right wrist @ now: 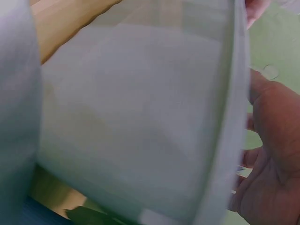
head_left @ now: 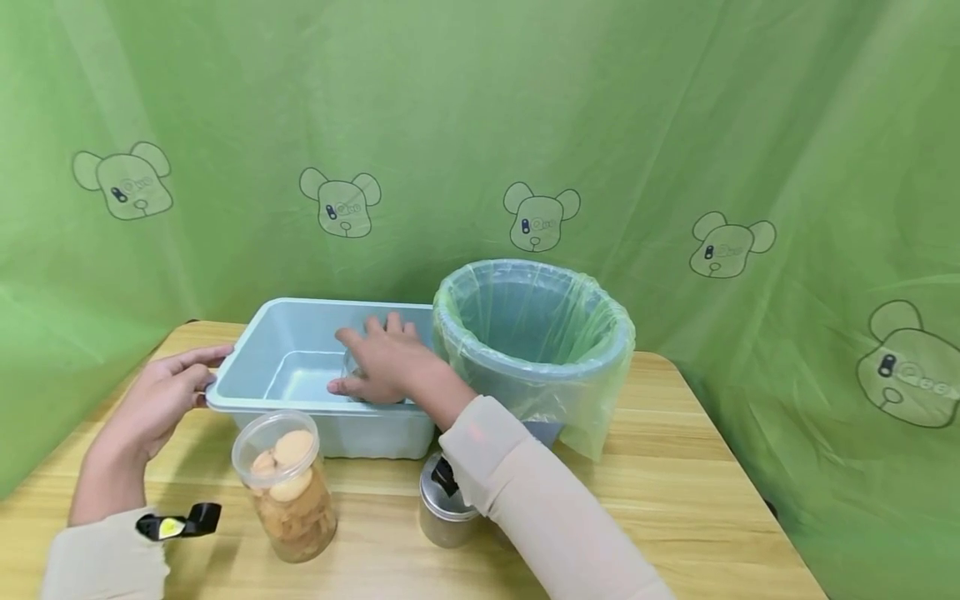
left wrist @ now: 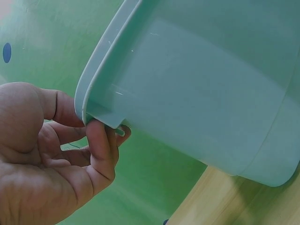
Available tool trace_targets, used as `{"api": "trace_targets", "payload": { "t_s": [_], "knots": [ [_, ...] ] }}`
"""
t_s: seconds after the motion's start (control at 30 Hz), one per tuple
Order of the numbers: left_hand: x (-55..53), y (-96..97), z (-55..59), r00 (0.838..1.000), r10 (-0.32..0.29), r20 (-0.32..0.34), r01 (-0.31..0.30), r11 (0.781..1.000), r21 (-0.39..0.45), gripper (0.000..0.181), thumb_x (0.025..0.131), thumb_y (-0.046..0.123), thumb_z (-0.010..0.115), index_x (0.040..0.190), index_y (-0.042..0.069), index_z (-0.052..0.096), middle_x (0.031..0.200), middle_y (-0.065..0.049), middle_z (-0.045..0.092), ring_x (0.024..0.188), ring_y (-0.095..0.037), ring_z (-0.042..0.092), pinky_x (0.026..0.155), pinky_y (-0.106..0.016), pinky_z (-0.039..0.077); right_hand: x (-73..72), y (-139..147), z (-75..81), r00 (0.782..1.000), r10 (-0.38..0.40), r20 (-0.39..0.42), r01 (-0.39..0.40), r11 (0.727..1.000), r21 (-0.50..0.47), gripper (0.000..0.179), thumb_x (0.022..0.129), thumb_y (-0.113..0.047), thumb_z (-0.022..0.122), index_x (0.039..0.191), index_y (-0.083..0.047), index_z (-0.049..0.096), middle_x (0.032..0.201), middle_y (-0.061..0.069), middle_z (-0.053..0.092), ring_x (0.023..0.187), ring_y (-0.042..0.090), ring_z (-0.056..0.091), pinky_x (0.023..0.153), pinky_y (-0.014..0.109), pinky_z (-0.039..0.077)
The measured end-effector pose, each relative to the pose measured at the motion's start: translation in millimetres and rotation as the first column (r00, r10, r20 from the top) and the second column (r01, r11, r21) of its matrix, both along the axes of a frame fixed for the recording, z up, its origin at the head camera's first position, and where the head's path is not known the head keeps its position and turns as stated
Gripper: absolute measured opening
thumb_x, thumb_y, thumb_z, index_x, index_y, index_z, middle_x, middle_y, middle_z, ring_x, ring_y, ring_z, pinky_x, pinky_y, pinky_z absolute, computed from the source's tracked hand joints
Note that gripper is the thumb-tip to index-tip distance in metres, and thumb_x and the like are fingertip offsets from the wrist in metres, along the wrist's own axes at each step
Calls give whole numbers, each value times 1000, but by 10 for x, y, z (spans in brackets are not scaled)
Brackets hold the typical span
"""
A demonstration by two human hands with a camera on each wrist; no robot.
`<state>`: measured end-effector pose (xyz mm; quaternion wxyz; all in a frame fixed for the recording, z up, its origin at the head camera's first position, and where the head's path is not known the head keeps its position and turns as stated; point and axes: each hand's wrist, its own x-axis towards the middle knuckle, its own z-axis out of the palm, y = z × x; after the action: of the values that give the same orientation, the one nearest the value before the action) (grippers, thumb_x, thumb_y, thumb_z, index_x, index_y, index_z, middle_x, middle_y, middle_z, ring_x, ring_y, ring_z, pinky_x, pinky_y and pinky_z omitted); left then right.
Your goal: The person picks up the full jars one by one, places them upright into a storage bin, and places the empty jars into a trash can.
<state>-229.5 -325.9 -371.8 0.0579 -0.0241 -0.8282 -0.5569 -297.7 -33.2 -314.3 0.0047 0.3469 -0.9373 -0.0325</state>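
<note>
A light blue rectangular basin (head_left: 375,433) stands on the table. My left hand (head_left: 161,396) grips its left rim, thumb above and fingers curled under the lip, as the left wrist view shows at the basin's corner (left wrist: 187,93). Over the basin's right half, my right hand (head_left: 390,362) reaches down with fingers spread round a clear container (head_left: 348,365), mostly hidden beneath the palm. In the right wrist view the basin wall (right wrist: 140,108) hides what that hand (right wrist: 276,145) holds.
In front stands a clear plastic jar (head_left: 292,508) of round biscuits. A small metal-lidded canister (head_left: 444,517) is partly under the right forearm. Right of the basin is a blue bin (head_left: 480,358) with a green bag liner (head_left: 600,400). A green curtain (head_left: 450,100) hangs behind the wooden table (head_left: 675,483).
</note>
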Motion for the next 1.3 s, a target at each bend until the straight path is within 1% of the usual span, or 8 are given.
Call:
{"api": "trace_targets", "payload": {
  "t_s": [0.23,0.4,0.6,0.73,0.87,0.97,1.13,1.3],
  "knots": [
    [-5,-7,-7,1000,-9,-9,10,1000,17,52,102,4,39,151,-12,39,110,19,60,88,-7,65,73,-26,56,250,19,208,989,136,-50,-135,991,10,76,98,-68,44,161,-28,29,144,8,46,119,29,40,99,43,37],
    [-3,-8,-4,1000,-12,-15,12,1000,22,52,101,4,39,150,-13,39,109,20,60,88,-7,65,72,-26,56,400,18,314,971,212,-110,-209,977,36,75,99,-69,42,160,-27,29,141,6,47,117,28,42,96,42,38],
    [-1,-6,-5,1000,-14,-12,14,1000,17,51,102,5,39,151,-12,39,113,17,59,89,-7,66,73,-26,56,552,-1,372,943,289,-164,-276,956,97,76,99,-70,37,161,-27,28,143,4,49,121,26,45,95,40,41],
    [5,-8,-2,1000,-17,-7,17,1000,10,51,103,6,38,151,-11,39,114,18,58,89,-7,66,73,-26,56,643,-17,386,913,363,-186,-344,931,125,73,100,-69,34,161,-28,30,144,3,50,122,25,46,97,41,42],
    [1,-11,8,1000,-20,-12,20,1000,18,51,102,4,38,151,-12,39,112,21,58,89,-5,65,74,-26,56,719,-39,394,871,438,-224,-416,898,143,70,102,-68,32,159,-29,34,142,1,51,118,23,47,94,38,42],
    [-2,-13,13,1000,-23,-16,23,999,23,51,102,4,38,150,-12,39,112,22,59,90,-5,65,74,-26,56,767,-67,377,845,475,-247,-449,880,156,70,102,-69,30,158,-28,35,142,2,50,116,22,47,92,37,43],
    [0,-18,11,1000,-26,-16,26,999,27,51,102,3,38,150,-13,39,111,22,60,91,-5,65,74,-26,56,837,-125,300,818,515,-256,-483,857,179,71,102,-70,28,160,-29,32,148,3,47,125,24,46,99,39,43],
    [0,-17,1,1000,-14,-17,15,1000,21,51,101,3,39,150,-13,40,113,21,60,92,-5,65,75,-25,56,904,-183,162,782,562,-269,-524,827,204,72,101,-71,26,161,-32,27,153,5,41,125,25,46,100,39,44]
  ]
}}
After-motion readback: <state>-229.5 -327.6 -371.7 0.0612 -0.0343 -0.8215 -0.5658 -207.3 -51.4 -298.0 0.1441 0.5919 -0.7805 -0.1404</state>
